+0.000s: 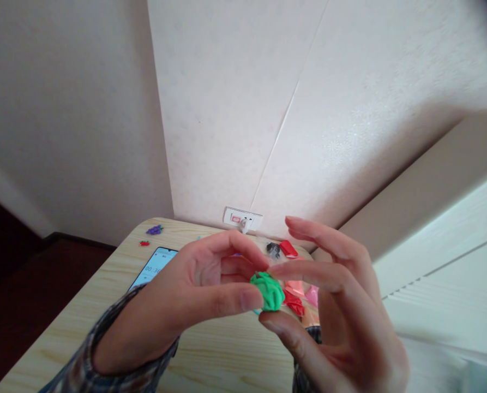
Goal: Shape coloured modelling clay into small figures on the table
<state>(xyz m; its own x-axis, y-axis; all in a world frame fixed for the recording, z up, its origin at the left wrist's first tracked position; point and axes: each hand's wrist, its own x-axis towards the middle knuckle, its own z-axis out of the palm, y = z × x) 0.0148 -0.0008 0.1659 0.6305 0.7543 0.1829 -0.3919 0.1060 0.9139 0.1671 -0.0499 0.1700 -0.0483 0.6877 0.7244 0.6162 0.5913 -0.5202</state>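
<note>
A small green lump of modelling clay, with a ridged, leafy surface, is held up above the table between both hands. My left hand pinches its left side between thumb and fingers. From the right, my right hand grips the lump with the index fingertip on top and the thumb underneath; its other fingers are raised and apart. Parts of the left fingers are hidden behind the clay.
On the wooden table a phone lies at the left. Behind it are a purple grape figure and a small red piece. Red packets and a black one lie behind my hands. A wall socket is beyond.
</note>
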